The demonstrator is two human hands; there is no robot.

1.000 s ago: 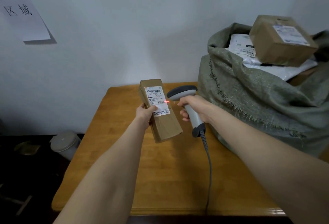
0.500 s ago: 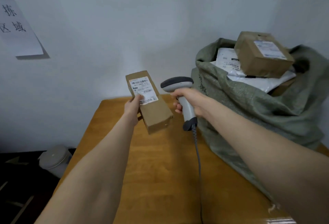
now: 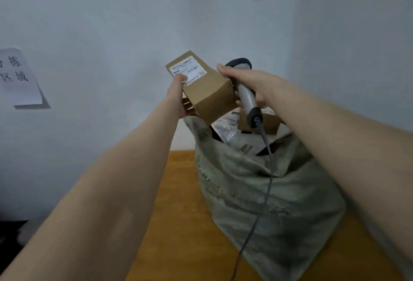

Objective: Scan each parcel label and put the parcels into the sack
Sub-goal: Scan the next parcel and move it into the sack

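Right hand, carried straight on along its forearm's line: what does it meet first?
Likely the cardboard box held in the left hand: the right hand, gripping the scanner, points toward it. Depth is unclear; they may already touch.

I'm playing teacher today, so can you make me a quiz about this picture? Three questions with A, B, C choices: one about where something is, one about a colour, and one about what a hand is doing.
1. Where is the brown box?
A) on the floor
B) held up over the sack
C) in a drawer

2. What colour is the sack?
A) grey-green
B) red
C) yellow

3. What is the right hand doing?
A) waving
B) lying flat
C) gripping the scanner

Answers:
1 B: the left hand holds it up by the sack's open mouth.
2 A: its woven cloth is a dull grey-green.
3 C: its fingers curl round the scanner's handle.
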